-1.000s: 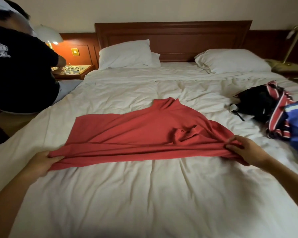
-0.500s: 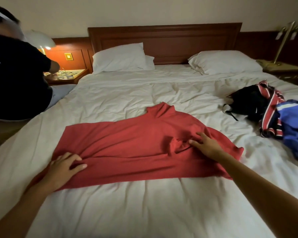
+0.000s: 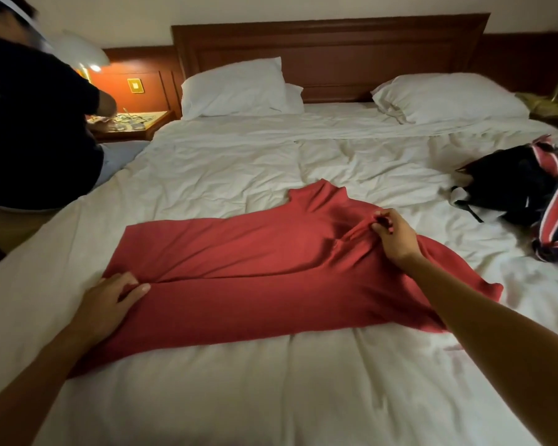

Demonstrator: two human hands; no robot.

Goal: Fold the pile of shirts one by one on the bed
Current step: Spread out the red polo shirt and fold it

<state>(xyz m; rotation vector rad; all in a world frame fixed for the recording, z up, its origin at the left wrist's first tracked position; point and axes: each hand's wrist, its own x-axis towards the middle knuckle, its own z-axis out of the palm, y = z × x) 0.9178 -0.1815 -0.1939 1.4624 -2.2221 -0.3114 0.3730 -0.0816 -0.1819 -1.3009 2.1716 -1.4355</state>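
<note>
Red shirt, white bedding, black and red-striped clothes pile.

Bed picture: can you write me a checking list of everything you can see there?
Surface: white bed, duvet rumpled.
Job's things: red shirt spread sideways across the bed; pile of shirts at the right edge.
Clutter: nothing seen.
Hands: left hand grips the shirt's left end; right hand pinches a bunched fold nearer the collar.
Cables: nothing seen.
Surroundings: two pillows, headboard, another person by the nightstand.
</note>
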